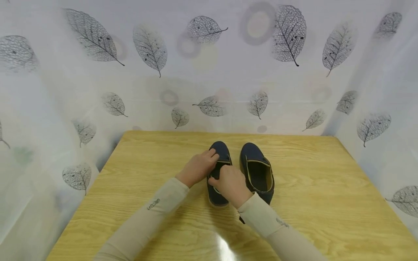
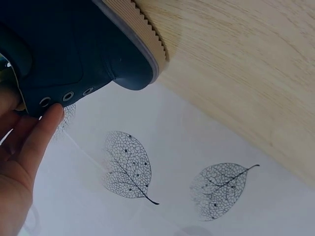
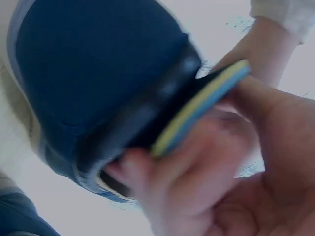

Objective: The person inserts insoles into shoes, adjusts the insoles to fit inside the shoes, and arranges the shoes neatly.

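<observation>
Two dark navy shoes stand side by side on the table, toes pointing away: the left shoe (image 1: 219, 148) and the right shoe (image 1: 250, 151). My left hand (image 1: 198, 166) grips the left shoe's side edge, its fingers by the metal eyelets (image 2: 68, 96) in the left wrist view. Over the heel end of that shoe's opening is my right hand (image 1: 232, 184). In the right wrist view, its fingers, somewhat blurred, pinch an insole (image 3: 204, 101) with a yellow and blue edge, which sticks up out of the heel. The rest of the insole is hidden inside.
The wood-grain table (image 1: 313, 188) extends on both sides of the shoes. Behind it and along its sides hangs a white curtain (image 1: 222, 79) printed with grey leaves. The right shoe sits close beside my right hand and forearm.
</observation>
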The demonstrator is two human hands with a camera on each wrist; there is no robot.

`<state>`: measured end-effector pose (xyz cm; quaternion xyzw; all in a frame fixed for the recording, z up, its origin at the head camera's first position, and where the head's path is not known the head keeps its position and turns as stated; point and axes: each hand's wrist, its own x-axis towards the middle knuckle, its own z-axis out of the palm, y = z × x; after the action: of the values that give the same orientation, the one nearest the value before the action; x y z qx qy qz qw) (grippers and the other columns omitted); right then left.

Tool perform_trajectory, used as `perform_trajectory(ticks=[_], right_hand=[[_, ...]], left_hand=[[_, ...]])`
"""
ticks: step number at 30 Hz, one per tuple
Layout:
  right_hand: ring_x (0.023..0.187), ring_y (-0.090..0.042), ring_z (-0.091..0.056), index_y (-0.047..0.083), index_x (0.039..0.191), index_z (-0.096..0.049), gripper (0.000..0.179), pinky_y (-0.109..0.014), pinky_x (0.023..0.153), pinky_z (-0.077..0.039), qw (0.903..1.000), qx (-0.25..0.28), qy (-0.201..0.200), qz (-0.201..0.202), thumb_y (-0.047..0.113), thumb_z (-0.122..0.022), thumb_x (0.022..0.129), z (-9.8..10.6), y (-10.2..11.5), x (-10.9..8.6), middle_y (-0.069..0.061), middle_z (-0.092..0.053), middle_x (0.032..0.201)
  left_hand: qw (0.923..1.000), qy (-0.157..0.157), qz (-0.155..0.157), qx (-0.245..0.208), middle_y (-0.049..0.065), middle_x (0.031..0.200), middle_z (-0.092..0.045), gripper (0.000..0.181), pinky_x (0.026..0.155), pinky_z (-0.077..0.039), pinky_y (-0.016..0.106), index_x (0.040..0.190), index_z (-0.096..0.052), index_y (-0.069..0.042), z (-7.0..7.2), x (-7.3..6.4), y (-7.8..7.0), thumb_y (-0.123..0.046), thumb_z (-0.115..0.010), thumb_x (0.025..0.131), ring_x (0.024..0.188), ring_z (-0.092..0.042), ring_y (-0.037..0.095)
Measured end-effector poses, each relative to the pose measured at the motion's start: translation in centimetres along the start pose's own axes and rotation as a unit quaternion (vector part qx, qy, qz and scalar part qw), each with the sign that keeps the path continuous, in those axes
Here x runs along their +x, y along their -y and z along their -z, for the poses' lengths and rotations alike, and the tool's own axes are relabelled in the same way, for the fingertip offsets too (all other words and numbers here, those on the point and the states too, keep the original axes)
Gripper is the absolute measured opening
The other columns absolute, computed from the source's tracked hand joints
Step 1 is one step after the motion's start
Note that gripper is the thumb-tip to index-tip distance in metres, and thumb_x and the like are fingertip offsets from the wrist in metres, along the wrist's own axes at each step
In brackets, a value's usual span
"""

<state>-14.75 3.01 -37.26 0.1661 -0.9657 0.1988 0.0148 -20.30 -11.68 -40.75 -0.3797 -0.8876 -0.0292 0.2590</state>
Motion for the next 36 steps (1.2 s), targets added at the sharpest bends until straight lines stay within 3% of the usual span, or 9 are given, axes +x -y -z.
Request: perform_trajectory(ticks=[4, 9, 12, 18, 26, 31, 36], right_hand=[[0.035, -0.012, -0.037, 0.015, 0.047, -0.036, 0.058, -0.020, 0.034, -0.024, 0.9995, -0.024, 0.000, 0.021, 0.042, -0.075, 0.081, 0.4, 0.2, -1.6, 0.003, -0.032, 0.046], [0.035, -0.010, -0.032, 0.016, 0.048, -0.033, 0.058, -0.021, 0.036, -0.023, 0.9978, 0.048, 0.043, -0.013, 0.033, -0.076, 0.082, 1.3, 0.1, -2.4, 0.006, -0.026, 0.047], [0.035, -0.009, -0.031, 0.016, 0.048, -0.032, 0.057, -0.021, 0.037, -0.023, 0.9956, 0.076, 0.050, -0.022, 0.026, -0.076, 0.084, 1.3, -0.3, -2.1, 0.007, -0.024, 0.046], [0.035, -0.009, -0.028, 0.016, 0.048, -0.031, 0.057, -0.021, 0.037, -0.020, 0.9955, 0.082, 0.036, -0.032, 0.026, -0.076, 0.082, 0.7, -1.0, -1.3, 0.007, -0.023, 0.045], [0.035, -0.010, -0.030, 0.016, 0.049, -0.037, 0.054, -0.021, 0.035, -0.017, 0.9964, 0.053, 0.053, -0.039, 0.032, -0.076, 0.082, 0.0, -1.5, 0.3, 0.005, -0.027, 0.045], [0.041, -0.015, -0.044, 0.012, 0.056, -0.048, 0.045, -0.026, 0.038, -0.030, 0.9926, 0.012, 0.109, -0.052, 0.037, -0.077, 0.080, -0.1, -1.9, 1.5, 0.001, -0.040, 0.050], [0.059, -0.023, -0.059, 0.005, 0.079, -0.062, 0.036, -0.037, 0.052, -0.049, 0.9854, -0.039, 0.159, -0.045, 0.035, -0.082, 0.075, 0.3, -2.3, 2.7, -0.006, -0.058, 0.067]], left_hand=[[1.0000, -0.007, -0.001, 0.000, 0.007, 0.084, -0.051, 0.010, 0.053, -0.049, 0.026, 0.087, -0.057, -0.005, -0.2, 0.0, 0.0, -0.007, -0.067, 0.089, 0.066, -0.051, 0.018], [0.9999, -0.009, 0.002, 0.007, 0.007, 0.085, -0.052, 0.008, 0.055, -0.050, 0.026, 0.088, -0.059, -0.005, -0.1, 0.1, 0.2, -0.007, -0.067, 0.088, 0.067, -0.053, 0.018], [1.0000, -0.005, 0.003, 0.005, 0.006, 0.086, -0.052, 0.008, 0.057, -0.050, 0.026, 0.088, -0.059, -0.005, -0.1, 0.1, 0.3, -0.007, -0.067, 0.088, 0.068, -0.053, 0.017], [1.0000, -0.010, -0.001, 0.003, 0.006, 0.085, -0.051, 0.010, 0.056, -0.049, 0.025, 0.088, -0.058, -0.006, -0.1, 0.1, 0.2, -0.006, -0.068, 0.087, 0.067, -0.052, 0.016], [0.9999, -0.012, -0.001, -0.004, 0.007, 0.085, -0.051, 0.008, 0.055, -0.049, 0.026, 0.088, -0.058, -0.005, -0.2, 0.2, 0.2, -0.006, -0.067, 0.088, 0.066, -0.052, 0.017], [0.9999, -0.014, -0.004, -0.006, 0.008, 0.085, -0.051, 0.009, 0.054, -0.049, 0.026, 0.088, -0.058, -0.005, -0.3, 0.2, 0.3, -0.005, -0.067, 0.088, 0.066, -0.052, 0.018], [0.9998, -0.016, -0.006, -0.008, 0.008, 0.085, -0.051, 0.008, 0.055, -0.049, 0.027, 0.088, -0.058, -0.004, -0.3, 0.2, 0.3, -0.004, -0.066, 0.088, 0.067, -0.052, 0.019]])
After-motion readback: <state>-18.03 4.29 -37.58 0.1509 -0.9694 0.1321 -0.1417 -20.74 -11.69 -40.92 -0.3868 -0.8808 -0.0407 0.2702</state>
